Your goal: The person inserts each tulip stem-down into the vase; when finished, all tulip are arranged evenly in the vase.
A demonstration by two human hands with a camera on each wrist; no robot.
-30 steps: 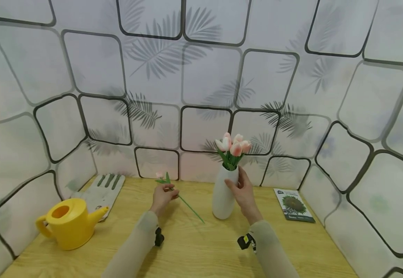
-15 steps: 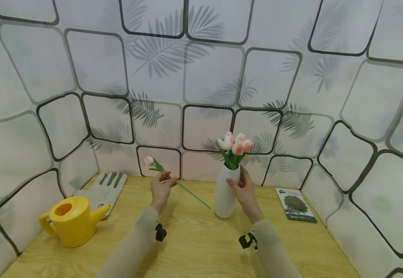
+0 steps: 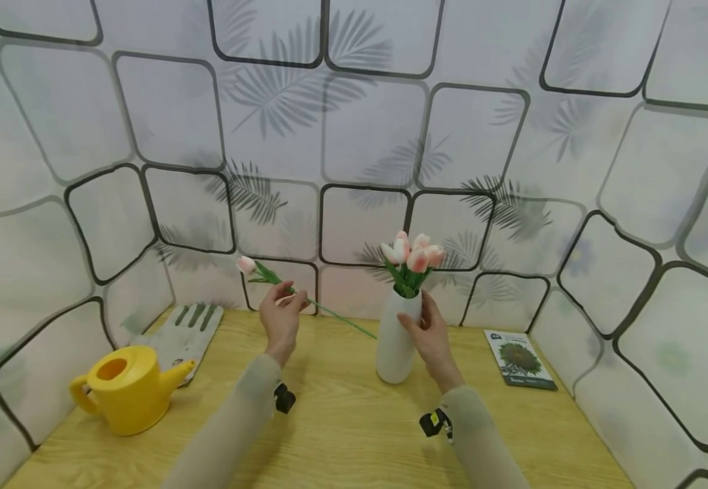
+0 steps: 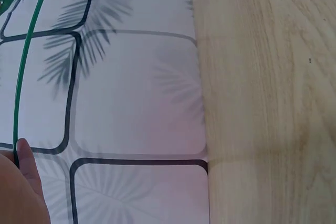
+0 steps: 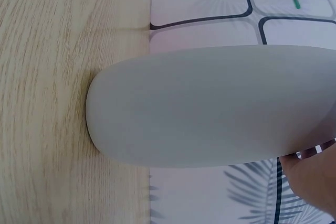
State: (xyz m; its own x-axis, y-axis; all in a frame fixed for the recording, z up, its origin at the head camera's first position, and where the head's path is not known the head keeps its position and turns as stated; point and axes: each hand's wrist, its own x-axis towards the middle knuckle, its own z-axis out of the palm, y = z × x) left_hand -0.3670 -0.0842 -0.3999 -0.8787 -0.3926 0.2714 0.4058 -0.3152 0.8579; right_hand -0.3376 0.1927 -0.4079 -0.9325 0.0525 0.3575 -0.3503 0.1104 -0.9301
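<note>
My left hand (image 3: 280,318) pinches the green stem of a single pink tulip (image 3: 246,265), held above the table. The bloom points up and left, while the stem slants down to the right, its end near the vase's left side. In the left wrist view the thin stem (image 4: 24,66) rises from the fingertips. My right hand (image 3: 432,339) grips the upper right side of a white vase (image 3: 395,346), thumb across its front. Upright on the table, the vase holds several pink and white tulips (image 3: 413,254). The right wrist view shows the vase body (image 5: 205,108) close up.
A yellow watering can (image 3: 130,394) stands at the left, its spout toward the middle. Behind it lies a pair of grey-white gloves (image 3: 185,336). At the right is a seed packet (image 3: 518,360) with a sunflower picture. Patterned cloth walls (image 3: 366,136) enclose the wooden table (image 3: 354,428).
The left hand has lifted the single tulip from low over the table, and the stem has tilted flatter, its end rising toward the vase. The right hand stays on the vase.
</note>
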